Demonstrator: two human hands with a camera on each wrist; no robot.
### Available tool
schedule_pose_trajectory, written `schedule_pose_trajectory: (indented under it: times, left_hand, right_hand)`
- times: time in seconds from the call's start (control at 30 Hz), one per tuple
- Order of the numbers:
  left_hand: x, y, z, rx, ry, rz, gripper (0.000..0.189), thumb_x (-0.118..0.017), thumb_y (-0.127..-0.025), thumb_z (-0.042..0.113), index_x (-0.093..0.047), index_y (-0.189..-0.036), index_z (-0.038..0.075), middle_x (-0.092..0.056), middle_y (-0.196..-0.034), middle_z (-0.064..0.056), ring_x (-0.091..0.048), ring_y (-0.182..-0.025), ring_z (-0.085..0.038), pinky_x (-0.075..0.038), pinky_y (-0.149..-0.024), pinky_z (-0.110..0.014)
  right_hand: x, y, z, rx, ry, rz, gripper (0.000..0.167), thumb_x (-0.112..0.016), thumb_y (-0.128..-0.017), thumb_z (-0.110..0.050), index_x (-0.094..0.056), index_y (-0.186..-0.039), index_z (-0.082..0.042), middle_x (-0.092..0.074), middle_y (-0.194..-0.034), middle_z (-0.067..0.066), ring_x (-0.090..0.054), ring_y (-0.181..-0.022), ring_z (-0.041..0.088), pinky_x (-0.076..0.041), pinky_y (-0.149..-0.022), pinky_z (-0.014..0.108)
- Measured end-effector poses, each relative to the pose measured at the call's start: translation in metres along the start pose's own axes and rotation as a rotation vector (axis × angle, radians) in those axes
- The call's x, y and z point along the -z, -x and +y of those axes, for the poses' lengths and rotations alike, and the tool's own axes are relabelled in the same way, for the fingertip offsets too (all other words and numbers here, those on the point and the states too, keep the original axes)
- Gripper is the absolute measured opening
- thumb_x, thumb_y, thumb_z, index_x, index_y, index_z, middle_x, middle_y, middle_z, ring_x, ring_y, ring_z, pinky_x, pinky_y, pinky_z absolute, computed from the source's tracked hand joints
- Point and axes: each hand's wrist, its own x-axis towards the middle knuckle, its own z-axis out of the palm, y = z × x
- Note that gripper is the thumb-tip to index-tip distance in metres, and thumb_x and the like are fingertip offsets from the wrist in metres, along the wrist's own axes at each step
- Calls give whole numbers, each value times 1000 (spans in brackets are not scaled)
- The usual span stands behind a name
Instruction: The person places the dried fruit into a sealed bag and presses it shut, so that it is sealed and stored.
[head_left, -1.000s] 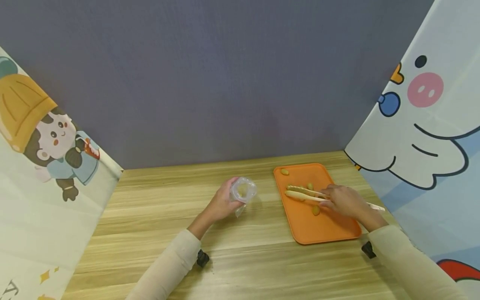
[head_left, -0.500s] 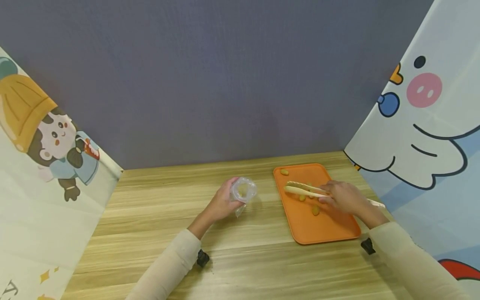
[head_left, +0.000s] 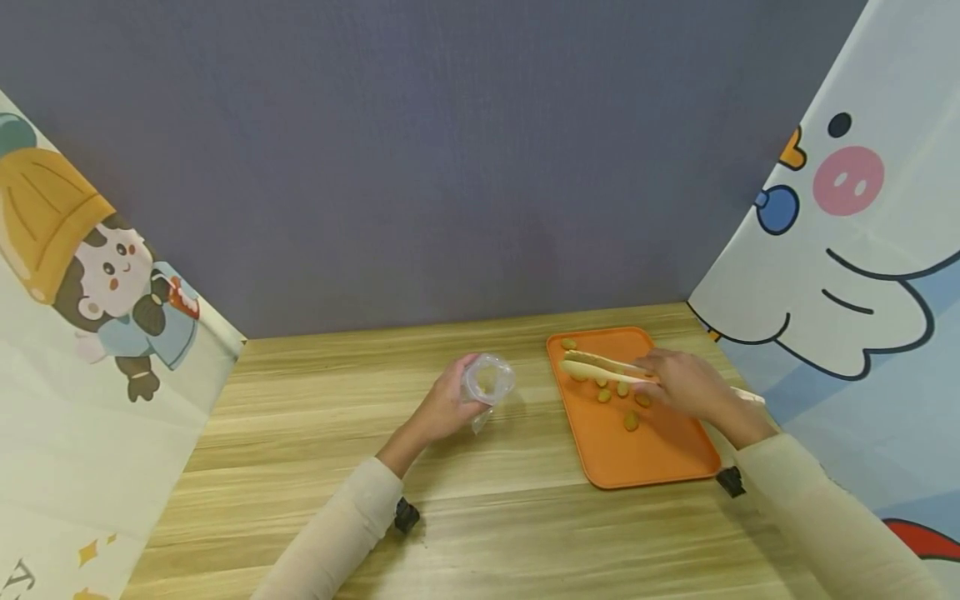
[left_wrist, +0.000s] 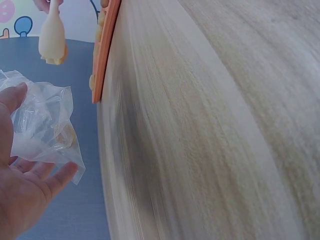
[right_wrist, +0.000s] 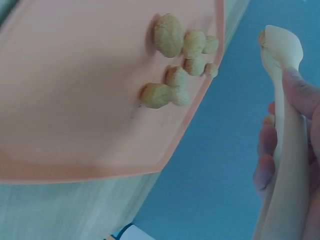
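Note:
A clear plastic bag (head_left: 504, 385) is gripped in my left hand (head_left: 447, 402), left of the tray. Its round mouth faces up, and a yellowish piece (left_wrist: 66, 135) shows through its side in the left wrist view. My right hand (head_left: 686, 383) holds cream-coloured tongs (head_left: 609, 372) over the far half of the orange tray (head_left: 637, 463). Between the tong tips is a small tan lump (right_wrist: 262, 38), mostly covered by them. Several rounded tan lumps of food, puffy and rough (right_wrist: 169, 36), lie on the tray below.
The tray lies on a wood-grain table (head_left: 315, 417), toward its right side. A dark grey panel (head_left: 465, 167) stands along the back edge. Cartoon-printed sheets (head_left: 847, 275) border the table on both sides.
The tongs have lifted from among the lumps and shifted slightly toward the far left of the tray, their tips closing together around a lump. My left hand and the bag have stayed in place.

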Motion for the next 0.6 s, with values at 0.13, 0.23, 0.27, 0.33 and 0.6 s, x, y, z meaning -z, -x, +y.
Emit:
schedule_pose_trajectory:
  times: [0.13,0.23,0.27,0.33,0.6]
  left_hand:
    - [0,0,1,-4,-6,3,88,-85,-81,20,-36,-153,5,-48,-151,-19,-51,-135,-37,-45,-112,-56]
    - [0,1,2,-8,-2,8,88,-85,-81,19,-37,-153,5,-49,-151,-19,-52,-135,-37,-45,-112,-57]
    - [0,1,2,-9,-2,8,87,-85,-81,19,-37,-153,5,-49,-150,-19,-52,-135,-37,-45,-112,-57]
    - [0,1,2,-9,1,4,87,-84,-81,19,-37,-153,5,-49,-150,-19,-52,-135,-37,-45,-112,-56]
    - [-1,1,3,-15,-3,2,87,-84,-82,19,-37,-153,5,-49,-150,-19,-52,-133,-36,-46,-111,-55]
  right_hand:
    - [5,-3,-4,7,-8,8,43,-76,-90,-28,-72,-121,2,-73,-112,20,-71,-93,36,-59,-81,52]
    - [8,-7,-7,14,-4,11,43,-76,-91,-27,-71,-121,2,-73,-112,19,-71,-92,34,-59,-81,52]
    - [9,-7,-8,14,-1,11,43,-76,-90,-27,-71,-122,1,-73,-112,19,-72,-91,33,-60,-81,51]
    - [10,-9,-11,17,2,11,43,-76,-90,-28,-71,-122,1,-73,-112,18,-72,-87,31,-60,-79,50]
    - [17,-17,-23,35,16,20,46,-76,-90,-34,-72,-122,-1,-74,-107,13,-69,-75,20,-59,-70,42]
